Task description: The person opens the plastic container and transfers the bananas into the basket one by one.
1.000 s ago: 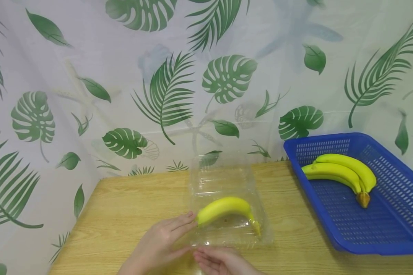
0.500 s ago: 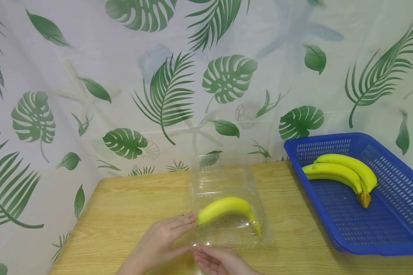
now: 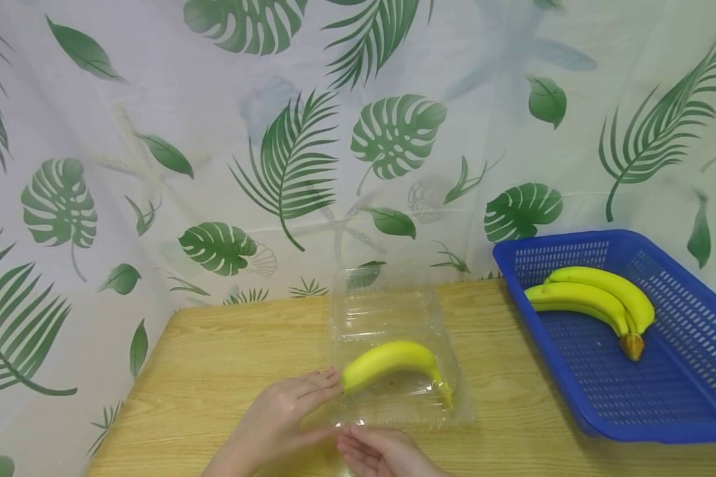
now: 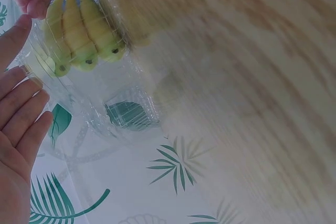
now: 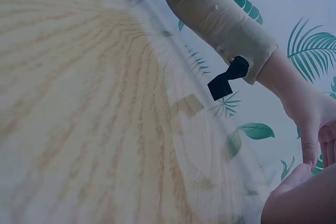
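Observation:
A clear plastic clamshell box stands on the wooden table with its lid upright at the back. One yellow banana lies in its tray. My left hand rests its straight fingers against the tray's left side, by the banana's tip. My right hand lies at the tray's front edge with relaxed fingers and holds nothing. In the left wrist view the banana shows through the plastic, with the flat left hand beside it.
A blue perforated basket stands on the right of the table with a bunch of bananas in it. A leaf-print curtain hangs behind and to the left. The left arm's beige sleeve shows in the right wrist view.

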Action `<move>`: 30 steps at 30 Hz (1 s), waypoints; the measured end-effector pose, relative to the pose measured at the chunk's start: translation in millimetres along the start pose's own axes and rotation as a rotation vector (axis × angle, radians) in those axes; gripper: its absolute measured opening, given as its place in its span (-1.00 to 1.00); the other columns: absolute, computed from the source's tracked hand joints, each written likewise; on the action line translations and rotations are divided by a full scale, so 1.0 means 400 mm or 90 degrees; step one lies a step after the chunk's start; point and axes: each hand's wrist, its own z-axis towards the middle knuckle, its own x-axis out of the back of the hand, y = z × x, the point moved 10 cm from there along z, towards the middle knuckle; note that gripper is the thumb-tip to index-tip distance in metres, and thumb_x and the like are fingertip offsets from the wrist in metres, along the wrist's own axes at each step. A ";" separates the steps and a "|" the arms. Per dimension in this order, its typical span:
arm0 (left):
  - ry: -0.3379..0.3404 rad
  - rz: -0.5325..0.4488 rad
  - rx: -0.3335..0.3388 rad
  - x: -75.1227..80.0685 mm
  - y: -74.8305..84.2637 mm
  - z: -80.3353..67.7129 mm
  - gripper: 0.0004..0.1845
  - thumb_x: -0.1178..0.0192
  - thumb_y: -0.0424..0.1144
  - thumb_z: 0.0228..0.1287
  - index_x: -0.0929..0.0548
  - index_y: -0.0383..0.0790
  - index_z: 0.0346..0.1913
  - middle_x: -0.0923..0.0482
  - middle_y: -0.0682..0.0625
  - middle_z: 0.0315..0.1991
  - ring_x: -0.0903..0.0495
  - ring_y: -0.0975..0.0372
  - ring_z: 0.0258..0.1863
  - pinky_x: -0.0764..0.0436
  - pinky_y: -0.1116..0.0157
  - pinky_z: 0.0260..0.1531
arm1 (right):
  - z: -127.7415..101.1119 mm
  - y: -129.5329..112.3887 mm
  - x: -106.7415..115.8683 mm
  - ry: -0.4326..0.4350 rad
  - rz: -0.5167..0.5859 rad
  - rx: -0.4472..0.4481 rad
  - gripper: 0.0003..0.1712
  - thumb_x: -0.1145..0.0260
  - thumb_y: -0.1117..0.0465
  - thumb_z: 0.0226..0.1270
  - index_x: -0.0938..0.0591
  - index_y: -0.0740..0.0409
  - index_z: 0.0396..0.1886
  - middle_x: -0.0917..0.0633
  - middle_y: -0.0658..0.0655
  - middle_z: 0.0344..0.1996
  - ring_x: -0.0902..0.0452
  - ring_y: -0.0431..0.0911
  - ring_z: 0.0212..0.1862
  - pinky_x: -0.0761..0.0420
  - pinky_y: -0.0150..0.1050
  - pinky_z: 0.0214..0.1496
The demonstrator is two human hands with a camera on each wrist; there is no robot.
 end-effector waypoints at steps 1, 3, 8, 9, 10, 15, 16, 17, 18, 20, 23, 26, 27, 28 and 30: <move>0.000 0.001 0.000 0.000 0.000 0.000 -0.35 -0.66 -0.04 0.00 -0.76 -0.21 0.19 -0.76 -0.09 0.22 -0.78 0.13 0.19 -0.77 0.19 0.20 | 0.000 0.000 0.001 0.002 -0.002 -0.001 -0.56 -0.23 0.21 0.63 -0.60 0.46 0.29 -0.82 0.14 0.01 -0.77 -0.16 0.04 -0.75 -0.29 0.30; -0.002 0.007 0.001 -0.001 -0.001 0.000 -0.34 -0.67 -0.04 -0.01 -0.76 -0.21 0.19 -0.76 -0.08 0.21 -0.78 0.13 0.19 -0.77 0.19 0.20 | 0.001 0.000 0.002 0.005 -0.006 -0.004 -0.56 -0.22 0.20 0.64 -0.60 0.45 0.28 -0.83 0.13 0.01 -0.77 -0.17 0.03 -0.75 -0.29 0.29; -0.001 0.016 -0.004 0.001 0.001 0.001 -0.35 -0.68 -0.05 -0.03 -0.77 -0.22 0.17 -0.77 -0.09 0.20 -0.79 0.12 0.18 -0.78 0.20 0.17 | 0.001 0.001 0.004 0.015 -0.017 -0.010 -0.57 -0.22 0.19 0.65 -0.62 0.43 0.27 -0.83 0.10 -0.03 -0.78 -0.20 0.00 -0.77 -0.31 0.25; -0.001 0.016 -0.005 0.001 0.002 0.001 -0.35 -0.68 -0.06 -0.03 -0.78 -0.22 0.16 -0.77 -0.09 0.19 -0.79 0.12 0.17 -0.78 0.21 0.17 | 0.001 0.001 0.005 0.017 -0.017 -0.011 -0.57 -0.22 0.19 0.65 -0.63 0.43 0.27 -0.83 0.10 -0.03 -0.78 -0.20 -0.01 -0.77 -0.32 0.24; -0.002 0.016 -0.005 0.001 0.001 0.001 -0.36 -0.68 -0.05 -0.02 -0.78 -0.22 0.16 -0.78 -0.09 0.19 -0.79 0.13 0.17 -0.78 0.21 0.17 | 0.000 0.001 0.005 0.018 -0.018 -0.010 -0.57 -0.22 0.19 0.64 -0.63 0.42 0.27 -0.84 0.10 -0.03 -0.78 -0.20 -0.01 -0.77 -0.32 0.24; -0.001 0.018 -0.006 0.001 0.001 0.003 -0.37 -0.67 -0.06 -0.02 -0.78 -0.20 0.16 -0.77 -0.09 0.20 -0.78 0.13 0.20 -0.77 0.21 0.19 | -0.001 0.000 0.006 0.027 -0.021 -0.004 -0.57 -0.25 0.18 0.63 -0.64 0.42 0.27 -0.84 0.11 -0.03 -0.79 -0.20 -0.02 -0.78 -0.33 0.23; 0.000 0.017 -0.006 0.001 0.001 0.004 -0.37 -0.67 -0.06 -0.02 -0.77 -0.20 0.16 -0.77 -0.09 0.20 -0.77 0.12 0.21 -0.77 0.20 0.21 | -0.001 -0.001 0.005 0.028 -0.024 -0.002 -0.57 -0.25 0.18 0.63 -0.63 0.42 0.26 -0.84 0.10 -0.04 -0.79 -0.20 -0.03 -0.78 -0.33 0.22; 0.004 0.016 -0.010 0.002 0.002 0.004 -0.36 -0.68 -0.07 -0.03 -0.77 -0.21 0.16 -0.77 -0.09 0.20 -0.77 0.11 0.21 -0.77 0.18 0.21 | -0.001 -0.001 0.006 0.031 -0.026 -0.001 -0.57 -0.25 0.18 0.62 -0.64 0.42 0.26 -0.84 0.10 -0.05 -0.79 -0.20 -0.03 -0.78 -0.33 0.22; 0.007 0.016 -0.012 0.002 0.002 0.005 -0.35 -0.69 -0.08 -0.04 -0.77 -0.21 0.16 -0.77 -0.09 0.21 -0.77 0.11 0.21 -0.77 0.17 0.22 | 0.000 -0.001 0.006 0.035 -0.027 0.001 -0.57 -0.25 0.19 0.62 -0.64 0.43 0.25 -0.84 0.09 -0.07 -0.79 -0.20 -0.04 -0.78 -0.33 0.21; 0.010 0.020 -0.015 0.001 0.002 0.005 -0.34 -0.70 -0.08 -0.06 -0.76 -0.20 0.15 -0.76 -0.10 0.22 -0.76 0.10 0.21 -0.76 0.14 0.23 | 0.001 -0.002 0.007 0.040 -0.030 0.005 -0.58 -0.25 0.20 0.62 -0.64 0.44 0.25 -0.85 0.07 -0.09 -0.79 -0.20 -0.05 -0.79 -0.33 0.20; 0.004 0.033 -0.014 -0.002 0.002 0.005 -0.33 -0.70 -0.06 -0.07 -0.74 -0.19 0.16 -0.72 -0.11 0.27 -0.75 0.07 0.23 -0.77 0.10 0.23 | 0.002 -0.005 0.007 0.045 -0.033 0.012 -0.58 -0.24 0.22 0.61 -0.63 0.47 0.24 -0.85 0.05 -0.13 -0.79 -0.21 -0.07 -0.80 -0.33 0.18; -0.017 0.032 0.001 -0.009 -0.003 0.002 -0.34 -0.69 -0.05 -0.04 -0.73 -0.16 0.17 -0.68 -0.14 0.33 -0.73 0.06 0.26 -0.78 0.11 0.21 | 0.003 -0.007 0.007 0.047 -0.033 0.016 -0.58 -0.23 0.23 0.61 -0.62 0.50 0.23 -0.85 0.05 -0.14 -0.79 -0.21 -0.07 -0.80 -0.32 0.18; -0.024 0.027 0.005 -0.010 -0.005 0.002 -0.33 -0.69 -0.06 -0.04 -0.72 -0.17 0.18 -0.67 -0.15 0.34 -0.73 0.06 0.27 -0.78 0.11 0.20 | 0.002 -0.006 0.007 0.049 -0.032 0.015 -0.58 -0.23 0.24 0.61 -0.62 0.50 0.23 -0.86 0.06 -0.14 -0.80 -0.21 -0.07 -0.80 -0.31 0.18; -0.032 0.020 0.012 -0.013 -0.007 0.001 -0.34 -0.68 -0.07 -0.02 -0.72 -0.17 0.18 -0.67 -0.15 0.35 -0.72 0.06 0.28 -0.78 0.11 0.20 | 0.002 -0.006 0.007 0.051 -0.030 0.013 -0.58 -0.24 0.24 0.61 -0.62 0.50 0.23 -0.86 0.07 -0.14 -0.80 -0.20 -0.07 -0.80 -0.30 0.19; -0.041 0.006 0.020 -0.016 -0.011 0.001 -0.34 -0.67 -0.10 -0.01 -0.70 -0.18 0.19 -0.67 -0.16 0.34 -0.73 0.08 0.28 -0.79 0.12 0.19 | 0.002 -0.006 0.006 0.052 -0.031 0.012 -0.58 -0.23 0.24 0.61 -0.61 0.51 0.23 -0.86 0.08 -0.13 -0.80 -0.19 -0.06 -0.80 -0.30 0.19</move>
